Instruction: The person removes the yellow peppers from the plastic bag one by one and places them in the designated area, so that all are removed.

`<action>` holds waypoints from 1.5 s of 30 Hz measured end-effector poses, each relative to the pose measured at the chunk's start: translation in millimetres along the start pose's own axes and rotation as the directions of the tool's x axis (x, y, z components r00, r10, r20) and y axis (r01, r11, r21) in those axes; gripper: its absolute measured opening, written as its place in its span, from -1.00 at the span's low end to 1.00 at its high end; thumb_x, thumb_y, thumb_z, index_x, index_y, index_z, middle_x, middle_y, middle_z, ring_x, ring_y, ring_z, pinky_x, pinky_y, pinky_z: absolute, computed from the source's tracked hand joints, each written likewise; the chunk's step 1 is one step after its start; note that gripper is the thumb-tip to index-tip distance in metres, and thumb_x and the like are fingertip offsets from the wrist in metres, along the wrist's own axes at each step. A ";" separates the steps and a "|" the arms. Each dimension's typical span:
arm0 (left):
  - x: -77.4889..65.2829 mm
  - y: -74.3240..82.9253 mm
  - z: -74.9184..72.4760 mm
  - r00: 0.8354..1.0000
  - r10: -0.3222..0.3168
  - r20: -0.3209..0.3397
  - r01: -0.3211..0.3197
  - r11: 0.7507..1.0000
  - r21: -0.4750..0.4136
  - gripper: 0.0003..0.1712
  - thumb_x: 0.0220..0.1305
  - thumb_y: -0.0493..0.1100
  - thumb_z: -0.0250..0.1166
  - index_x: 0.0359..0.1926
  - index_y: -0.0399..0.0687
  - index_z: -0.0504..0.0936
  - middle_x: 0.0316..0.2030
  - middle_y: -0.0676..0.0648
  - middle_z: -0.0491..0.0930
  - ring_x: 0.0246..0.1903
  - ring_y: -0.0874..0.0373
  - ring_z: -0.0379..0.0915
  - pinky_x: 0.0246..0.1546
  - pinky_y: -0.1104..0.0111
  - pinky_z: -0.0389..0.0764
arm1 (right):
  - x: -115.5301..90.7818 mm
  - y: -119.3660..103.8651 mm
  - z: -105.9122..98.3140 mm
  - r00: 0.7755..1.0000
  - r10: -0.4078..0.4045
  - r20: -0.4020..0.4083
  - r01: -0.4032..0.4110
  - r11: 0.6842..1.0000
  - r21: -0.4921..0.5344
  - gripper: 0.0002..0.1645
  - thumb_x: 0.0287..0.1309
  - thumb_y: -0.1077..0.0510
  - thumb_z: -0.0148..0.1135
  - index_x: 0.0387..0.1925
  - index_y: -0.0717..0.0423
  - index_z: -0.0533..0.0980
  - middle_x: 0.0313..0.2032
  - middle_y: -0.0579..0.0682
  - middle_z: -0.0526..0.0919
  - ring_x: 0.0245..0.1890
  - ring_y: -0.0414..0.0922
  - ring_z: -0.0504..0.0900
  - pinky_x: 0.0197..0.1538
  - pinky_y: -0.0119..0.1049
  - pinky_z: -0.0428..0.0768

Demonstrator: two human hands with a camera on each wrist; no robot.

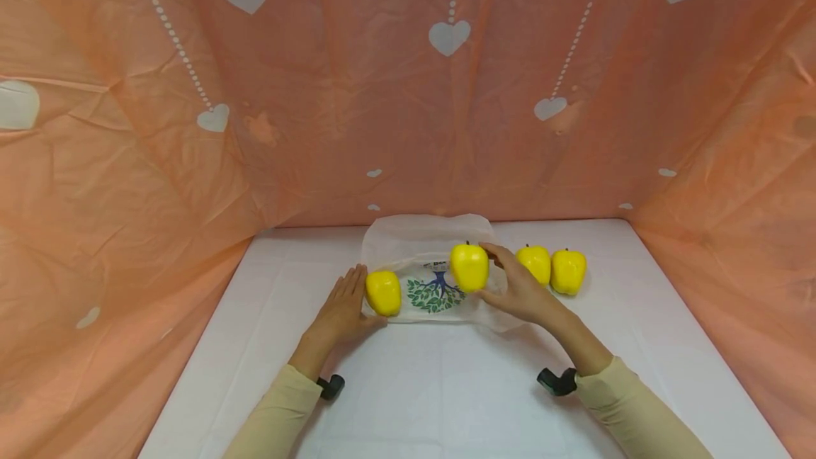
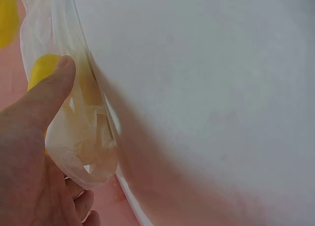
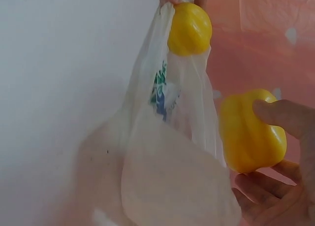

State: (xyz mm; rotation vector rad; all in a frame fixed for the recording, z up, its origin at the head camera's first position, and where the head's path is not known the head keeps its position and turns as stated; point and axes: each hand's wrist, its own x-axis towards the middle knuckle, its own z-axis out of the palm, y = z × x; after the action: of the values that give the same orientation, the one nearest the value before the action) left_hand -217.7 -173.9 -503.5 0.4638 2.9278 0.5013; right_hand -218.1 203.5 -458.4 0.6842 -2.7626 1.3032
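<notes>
My right hand (image 1: 518, 289) holds a yellow apple (image 1: 469, 268) between thumb and fingers, over the right part of a white bag (image 1: 417, 308). A green and blue tree print marks the bag, which lies flat. On its left end is another yellow apple (image 1: 384, 293), held by my left hand (image 1: 344, 310) with the fingers along its left side and the thumb at its near side. In the left wrist view the thumb (image 2: 56, 83) overlaps that apple (image 2: 44, 66) beside the bag's thin, crumpled edge (image 2: 86, 147). The right wrist view shows the gripped apple (image 3: 252, 132) beside the bag.
Two more yellow apples (image 1: 534, 264) (image 1: 568, 272) stand side by side just right of my right hand. A white cloth covers the table (image 1: 440, 388). Peach curtains with white hearts (image 1: 408, 126) enclose its back and sides.
</notes>
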 end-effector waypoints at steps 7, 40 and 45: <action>0.9 -0.7 -1.2 1.000 -0.005 0.003 0.005 1.000 0.002 0.37 0.36 0.26 0.45 0.71 -0.36 -0.21 0.72 -0.31 -0.21 0.71 -0.20 -0.30 0.71 -0.01 -0.21 | -3.2 6.0 -12.0 0.998 -0.039 -0.058 0.039 0.999 -0.005 0.11 0.19 0.24 0.60 0.62 0.18 0.15 0.55 0.23 0.32 0.49 0.25 0.38 0.52 0.23 0.39; 1.3 0.1 -0.5 1.000 -0.020 0.022 0.020 1.000 0.010 0.37 0.39 0.28 0.42 0.71 -0.34 -0.25 0.73 -0.28 -0.26 0.72 -0.18 -0.34 0.71 0.00 -0.25 | -35.1 37.9 -62.1 0.981 0.019 -0.195 -0.027 0.999 -0.037 0.09 0.20 0.30 0.57 0.59 0.33 0.11 0.49 0.38 0.31 0.44 0.39 0.35 0.45 0.39 0.37; 0.5 0.9 -0.6 1.000 -0.020 0.021 0.020 1.000 0.014 0.37 0.38 0.28 0.43 0.71 -0.34 -0.24 0.73 -0.28 -0.25 0.72 -0.18 -0.33 0.71 0.01 -0.24 | -40.7 41.0 -69.7 0.978 0.037 -0.205 -0.048 0.998 -0.048 0.08 0.24 0.27 0.54 0.59 0.35 0.09 0.48 0.41 0.29 0.44 0.40 0.33 0.43 0.42 0.36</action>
State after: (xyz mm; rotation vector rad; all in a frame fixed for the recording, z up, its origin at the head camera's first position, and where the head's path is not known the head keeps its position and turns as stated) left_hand -218.1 -173.1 -502.7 0.4385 2.9142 0.4705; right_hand -209.3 293.3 -450.7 0.4618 -2.6491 1.2265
